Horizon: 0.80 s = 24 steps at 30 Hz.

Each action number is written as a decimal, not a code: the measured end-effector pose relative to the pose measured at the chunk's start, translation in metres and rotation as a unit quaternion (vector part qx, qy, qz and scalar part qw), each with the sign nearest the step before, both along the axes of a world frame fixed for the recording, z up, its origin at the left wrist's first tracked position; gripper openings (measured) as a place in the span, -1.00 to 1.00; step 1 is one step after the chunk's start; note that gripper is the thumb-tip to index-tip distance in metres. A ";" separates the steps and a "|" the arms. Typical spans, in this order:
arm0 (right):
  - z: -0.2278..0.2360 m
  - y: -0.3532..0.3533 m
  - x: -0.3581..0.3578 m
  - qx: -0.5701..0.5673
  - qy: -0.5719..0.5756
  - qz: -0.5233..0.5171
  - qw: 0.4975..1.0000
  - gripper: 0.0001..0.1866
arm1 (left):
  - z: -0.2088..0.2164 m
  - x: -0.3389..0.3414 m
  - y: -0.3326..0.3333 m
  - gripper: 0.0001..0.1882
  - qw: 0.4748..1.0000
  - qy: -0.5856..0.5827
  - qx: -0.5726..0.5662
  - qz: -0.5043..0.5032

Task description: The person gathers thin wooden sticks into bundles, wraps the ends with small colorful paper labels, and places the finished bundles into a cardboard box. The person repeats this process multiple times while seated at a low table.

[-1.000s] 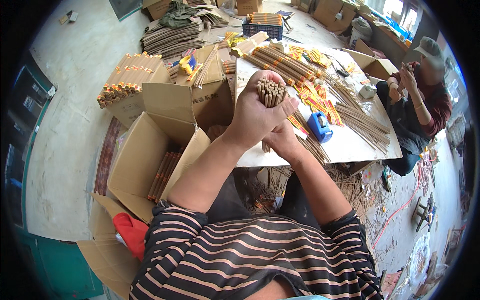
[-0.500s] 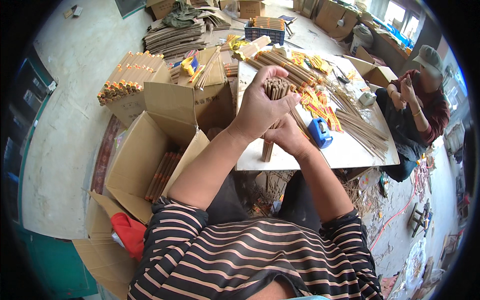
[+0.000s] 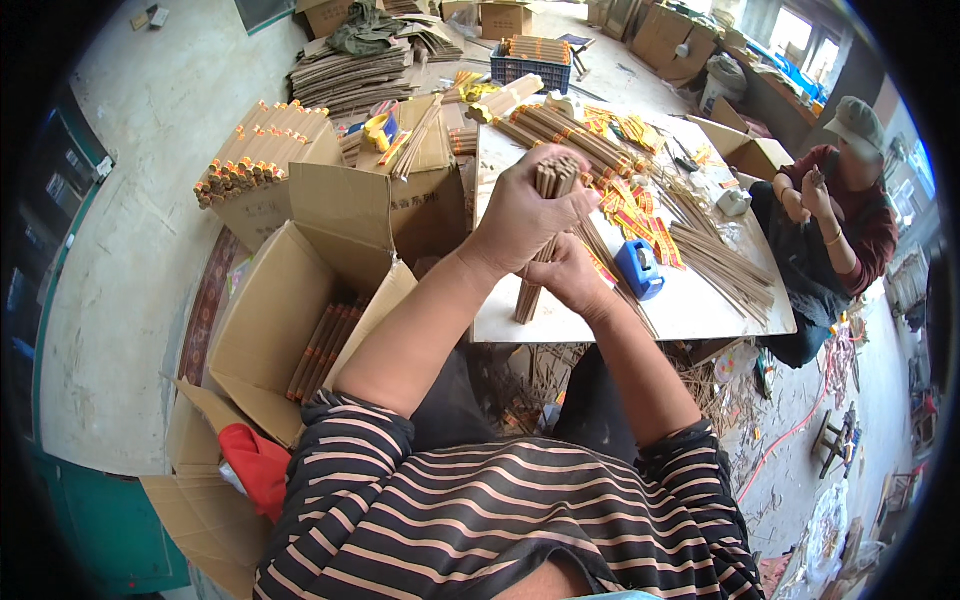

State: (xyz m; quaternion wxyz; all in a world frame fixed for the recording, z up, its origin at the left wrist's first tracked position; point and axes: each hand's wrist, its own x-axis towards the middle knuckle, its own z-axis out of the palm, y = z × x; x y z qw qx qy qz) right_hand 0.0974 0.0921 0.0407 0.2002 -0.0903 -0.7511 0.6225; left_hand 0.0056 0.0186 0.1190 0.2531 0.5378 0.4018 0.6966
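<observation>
As L hand & R hand grip sticks, wht tbl cluttered, flr littered.

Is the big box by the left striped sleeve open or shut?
Open: the cardboard box has its flaps spread, and brown bundles show inside.

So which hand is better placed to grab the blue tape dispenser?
Probably the right hand: it is nearer the blue tape dispenser, though it is also on the stick bundle, lower down. The left hand is farther off, wrapped around the bundle's upper part.
</observation>
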 end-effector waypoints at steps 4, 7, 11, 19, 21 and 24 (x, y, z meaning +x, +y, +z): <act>-0.004 -0.023 -0.007 0.049 0.079 -0.123 0.988 -0.57 | -0.006 0.002 0.004 -0.78 0.994 -0.042 -0.008 0.098; -0.007 -0.032 -0.009 0.034 0.083 -0.158 0.983 -0.63 | 0.001 0.002 0.000 -0.78 0.996 -0.016 -0.025 0.080; 0.005 -0.032 0.003 0.082 0.026 -0.157 0.984 -0.71 | 0.018 -0.016 -0.013 -0.82 0.972 -0.189 -0.080 -0.111; 0.033 -0.056 0.025 -0.112 -0.080 -0.013 0.990 -0.73 | 0.003 -0.027 -0.018 -0.81 0.946 -0.264 -0.062 -0.178; 0.036 -0.061 0.025 -0.072 -0.097 -0.060 0.991 -0.73 | 0.005 -0.017 -0.018 -0.78 0.971 -0.226 -0.073 -0.030; 0.039 -0.060 0.030 -0.123 -0.076 -0.006 0.990 -0.72 | 0.015 -0.016 -0.027 -0.76 0.944 -0.279 -0.054 -0.168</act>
